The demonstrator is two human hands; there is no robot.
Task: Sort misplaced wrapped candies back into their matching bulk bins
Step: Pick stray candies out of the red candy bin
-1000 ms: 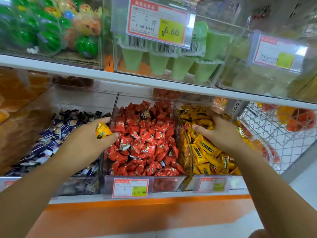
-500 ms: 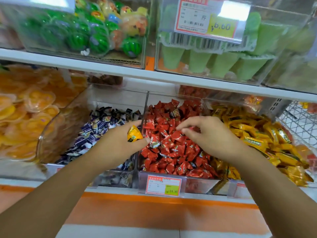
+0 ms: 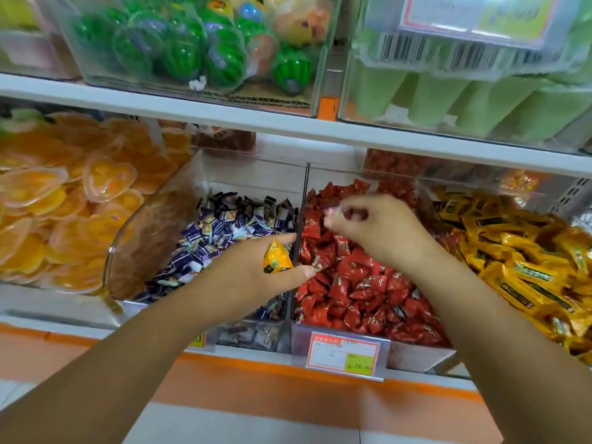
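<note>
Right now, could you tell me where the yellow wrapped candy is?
The yellow wrapped candy sits pinched in the left hand, over the divider between the purple-candy bin and red-candy bin.

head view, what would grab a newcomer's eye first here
Most striking are the two bare arms reaching over the candy bins: the left hand pinches a yellow candy above the divider between the purple candies and the red candies. The right hand hovers over the red bin, its fingertips blurred. A bright yellow candy pile fills the bin at right.
</note>
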